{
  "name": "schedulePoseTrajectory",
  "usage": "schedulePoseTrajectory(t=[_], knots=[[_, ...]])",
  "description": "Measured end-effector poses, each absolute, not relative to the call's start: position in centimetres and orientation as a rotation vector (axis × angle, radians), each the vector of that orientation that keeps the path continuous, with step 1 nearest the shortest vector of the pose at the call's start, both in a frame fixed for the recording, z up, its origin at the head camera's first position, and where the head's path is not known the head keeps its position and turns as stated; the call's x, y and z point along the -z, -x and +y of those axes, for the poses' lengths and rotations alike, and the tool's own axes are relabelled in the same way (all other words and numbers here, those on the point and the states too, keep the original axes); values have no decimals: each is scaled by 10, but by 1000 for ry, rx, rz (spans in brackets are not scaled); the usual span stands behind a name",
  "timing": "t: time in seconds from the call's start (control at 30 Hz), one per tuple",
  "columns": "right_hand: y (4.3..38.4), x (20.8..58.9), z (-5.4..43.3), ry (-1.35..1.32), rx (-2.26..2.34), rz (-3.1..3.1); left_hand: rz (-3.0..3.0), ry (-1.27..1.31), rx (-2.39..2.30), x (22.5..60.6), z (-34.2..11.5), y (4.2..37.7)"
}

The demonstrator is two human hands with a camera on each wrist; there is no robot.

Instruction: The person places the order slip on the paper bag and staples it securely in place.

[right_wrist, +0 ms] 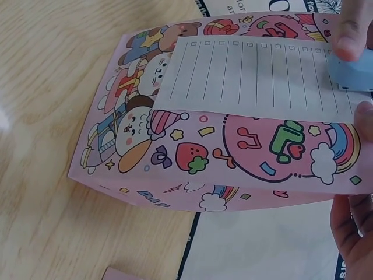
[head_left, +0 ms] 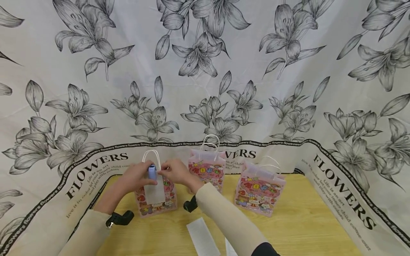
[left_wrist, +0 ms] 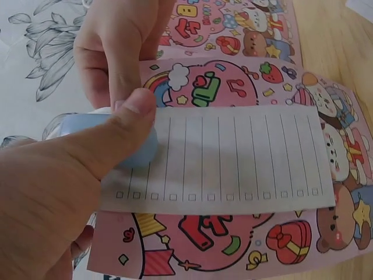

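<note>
A pink cartoon-printed gift bag (head_left: 171, 201) with white handles stands at the left of the table. Against its front lies a lined paper slip (left_wrist: 233, 157) with a row of small checkboxes. My left hand (head_left: 137, 177) grips a small light blue stapler (left_wrist: 140, 146), thumb pressed on top, at the slip's upper end and the bag's top edge. Beside it my right hand (head_left: 177, 172) pinches the bag's top edge by the slip's corner, thumb in front and fingers (right_wrist: 349, 227) behind. The stapler's far end is partly hidden by the left hand.
Two more pink gift bags stand on the wooden table (head_left: 307, 217), one in the middle (head_left: 206, 172) and one to the right (head_left: 259, 190). A white paper slip (head_left: 203, 236) lies near the front, with another slip (head_left: 230, 249) partly under the right sleeve. Flower-printed cloth (head_left: 224, 89) hangs behind.
</note>
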State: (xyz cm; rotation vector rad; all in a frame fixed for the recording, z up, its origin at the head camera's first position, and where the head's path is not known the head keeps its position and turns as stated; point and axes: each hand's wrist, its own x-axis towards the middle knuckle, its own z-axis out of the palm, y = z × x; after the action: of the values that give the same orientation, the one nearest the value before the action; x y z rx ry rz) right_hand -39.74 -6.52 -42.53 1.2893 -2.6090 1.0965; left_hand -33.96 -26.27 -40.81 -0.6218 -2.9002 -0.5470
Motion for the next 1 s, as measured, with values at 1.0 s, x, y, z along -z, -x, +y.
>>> schedulePoseTrajectory(t=[1.0], knots=[[395, 435, -72, -1333, -1113, -2788, -2600, 694, 845, 436, -278, 339]])
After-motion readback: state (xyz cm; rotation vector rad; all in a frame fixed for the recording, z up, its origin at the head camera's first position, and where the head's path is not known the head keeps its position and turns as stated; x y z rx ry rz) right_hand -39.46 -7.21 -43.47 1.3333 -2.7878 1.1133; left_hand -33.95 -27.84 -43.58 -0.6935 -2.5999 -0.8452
